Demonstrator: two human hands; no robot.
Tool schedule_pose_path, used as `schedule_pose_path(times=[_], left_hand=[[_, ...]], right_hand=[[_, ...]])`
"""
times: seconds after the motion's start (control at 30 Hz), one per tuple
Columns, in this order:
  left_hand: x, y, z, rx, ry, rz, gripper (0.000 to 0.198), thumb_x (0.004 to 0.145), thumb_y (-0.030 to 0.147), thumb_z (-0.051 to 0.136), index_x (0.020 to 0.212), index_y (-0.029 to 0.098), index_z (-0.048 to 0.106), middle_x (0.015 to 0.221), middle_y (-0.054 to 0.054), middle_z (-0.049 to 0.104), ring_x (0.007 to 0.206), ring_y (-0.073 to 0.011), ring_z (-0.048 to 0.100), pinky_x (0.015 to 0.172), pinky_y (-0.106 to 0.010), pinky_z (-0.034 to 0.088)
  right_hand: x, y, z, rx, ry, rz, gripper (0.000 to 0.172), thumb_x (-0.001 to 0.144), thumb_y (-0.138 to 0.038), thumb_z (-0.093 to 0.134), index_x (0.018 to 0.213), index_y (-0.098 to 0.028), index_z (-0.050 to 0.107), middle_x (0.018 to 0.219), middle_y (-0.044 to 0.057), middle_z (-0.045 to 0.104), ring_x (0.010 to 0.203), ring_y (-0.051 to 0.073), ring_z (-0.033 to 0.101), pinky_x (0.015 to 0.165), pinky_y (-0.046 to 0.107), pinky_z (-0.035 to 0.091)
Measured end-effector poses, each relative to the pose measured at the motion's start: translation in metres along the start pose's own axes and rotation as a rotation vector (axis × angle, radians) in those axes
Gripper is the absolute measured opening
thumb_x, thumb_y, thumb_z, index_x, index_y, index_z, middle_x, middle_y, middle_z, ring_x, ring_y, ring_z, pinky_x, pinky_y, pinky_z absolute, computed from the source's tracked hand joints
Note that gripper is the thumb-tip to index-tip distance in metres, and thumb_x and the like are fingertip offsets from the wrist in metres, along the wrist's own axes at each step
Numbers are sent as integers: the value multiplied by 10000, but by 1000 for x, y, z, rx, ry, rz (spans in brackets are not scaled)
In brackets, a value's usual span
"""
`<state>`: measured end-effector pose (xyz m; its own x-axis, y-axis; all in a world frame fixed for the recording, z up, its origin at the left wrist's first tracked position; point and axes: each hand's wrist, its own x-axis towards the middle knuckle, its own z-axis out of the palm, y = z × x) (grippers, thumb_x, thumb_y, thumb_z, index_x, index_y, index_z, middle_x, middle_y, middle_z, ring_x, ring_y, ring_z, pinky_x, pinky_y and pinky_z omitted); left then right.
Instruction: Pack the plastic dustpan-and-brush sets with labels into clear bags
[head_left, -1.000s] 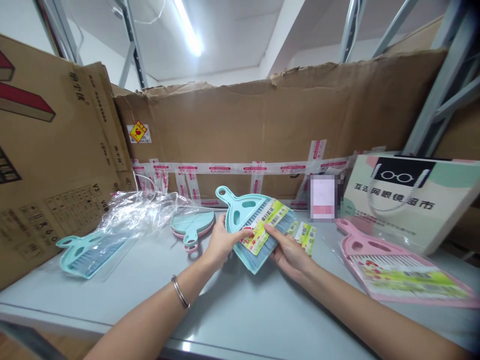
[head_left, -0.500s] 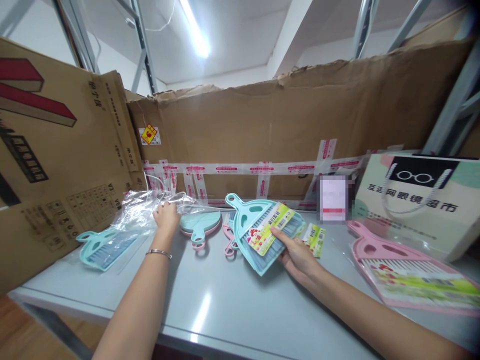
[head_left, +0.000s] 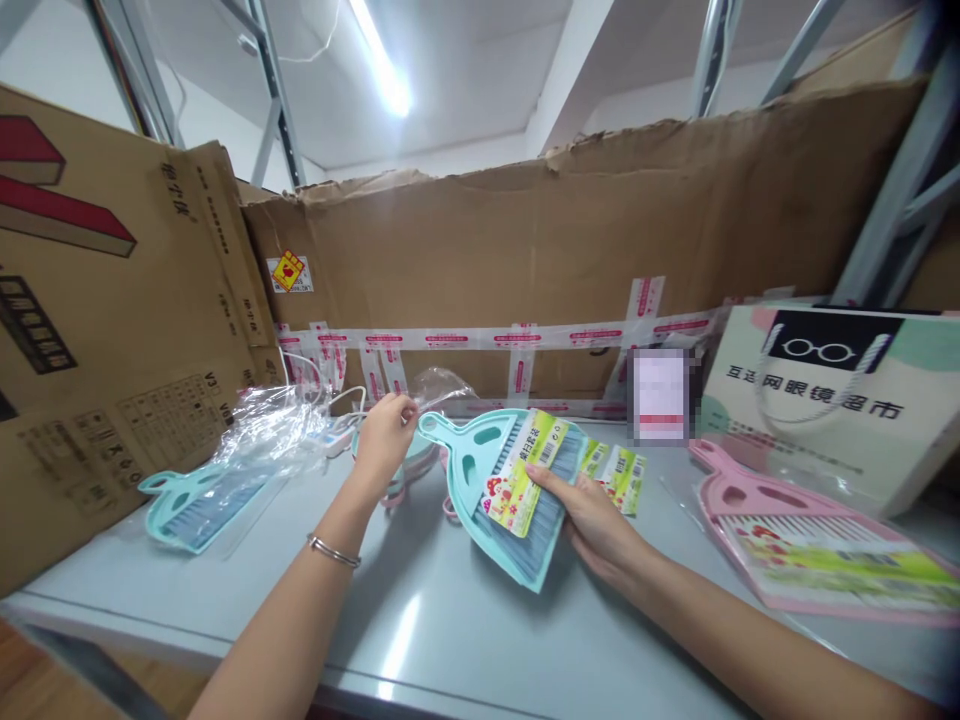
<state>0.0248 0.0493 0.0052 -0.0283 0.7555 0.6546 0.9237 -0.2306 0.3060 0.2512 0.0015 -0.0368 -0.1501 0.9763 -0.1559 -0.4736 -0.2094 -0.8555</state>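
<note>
My right hand (head_left: 604, 530) grips a turquoise dustpan set (head_left: 463, 470), thumb on top of its printed card (head_left: 529, 475). The set's blue brush bristles show around the card, and its looped handle points up and left. Beside that handle, my left hand (head_left: 384, 440) is closed in a pinch on a thin clear plastic bag (head_left: 450, 384), which stands up behind the handle. Partly hidden behind my left fingers lies a turquoise and pink dustpan set (head_left: 420, 462). More printed cards (head_left: 622, 480) lie just beyond my right hand.
A bagged turquoise dustpan set (head_left: 202, 505) lies at left, below crumpled clear plastic bags (head_left: 262, 430). At right are a bagged pink dustpan set (head_left: 817, 550) and a paper carrier bag (head_left: 817, 400). Large cardboard boxes (head_left: 480, 250) wall the grey table (head_left: 450, 640).
My left hand has moved right from the pile of plastic bags, bringing a clear bag to the dustpan handle. My right hand has tilted the dustpan set and lowered it slightly.
</note>
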Motion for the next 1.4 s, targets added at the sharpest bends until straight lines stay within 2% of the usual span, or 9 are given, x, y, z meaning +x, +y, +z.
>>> schedule_pose_path(times=[0.17,0.27,0.47,0.53,0.7,0.83,0.93,1.13,1.4], left_hand=[[-6,12,3,-138,-19,68,49,748,181,575,768,179,620,730,-12,611,675,-138,554,657,-264,414],[-12,24,12,-180,-46,138,49,756,196,578,769,182,622,698,-2,590,655,-129,541,646,-258,412],[-25,45,21,-239,-37,164,67,784,220,551,780,187,610,686,10,545,635,-119,517,624,-249,406],[-28,48,21,-246,-68,183,63,779,224,561,797,189,610,694,8,544,643,-121,520,627,-251,408],[-31,51,24,-265,-170,197,99,766,247,586,841,193,621,715,-1,567,662,-133,536,625,-257,414],[-34,54,29,-279,-209,206,101,772,235,580,850,187,623,723,-3,577,653,-129,541,627,-256,417],[-38,57,33,-279,-182,221,90,781,228,569,840,183,618,721,-6,574,668,-134,545,643,-263,419],[-42,67,31,-327,-141,222,85,805,208,527,796,179,606,700,-4,559,657,-126,527,634,-258,413],[-44,76,26,-389,-88,176,132,808,199,493,719,176,588,673,-5,559,627,-122,513,612,-258,404]], right_hand=[[3,2,-2,-9,40,-17,388,682,-226,692,1055,-162,605,893,57,718,799,214,677,729,331,556],[1,5,0,-33,-15,-6,351,663,-256,708,993,-165,628,882,56,719,811,216,674,752,335,545],[-8,10,4,-43,-141,57,306,639,-265,725,908,-140,649,852,72,718,793,225,675,738,341,542],[-8,10,4,-12,-103,67,294,648,-237,718,914,-138,639,835,67,718,764,215,678,710,331,552],[1,8,2,137,96,42,271,696,-135,663,960,-146,607,768,42,720,672,175,679,622,280,567],[4,9,1,217,146,63,229,715,-84,624,937,-141,606,726,37,715,653,166,678,599,256,566],[-1,12,3,235,109,94,260,697,-63,629,946,-134,607,731,44,714,667,175,680,609,263,568],[-14,15,9,239,10,131,436,622,-6,651,1036,-131,598,749,51,711,703,188,678,647,267,563],[-15,13,11,197,-52,179,470,603,38,586,1040,-133,601,734,29,703,694,174,671,702,269,548]])
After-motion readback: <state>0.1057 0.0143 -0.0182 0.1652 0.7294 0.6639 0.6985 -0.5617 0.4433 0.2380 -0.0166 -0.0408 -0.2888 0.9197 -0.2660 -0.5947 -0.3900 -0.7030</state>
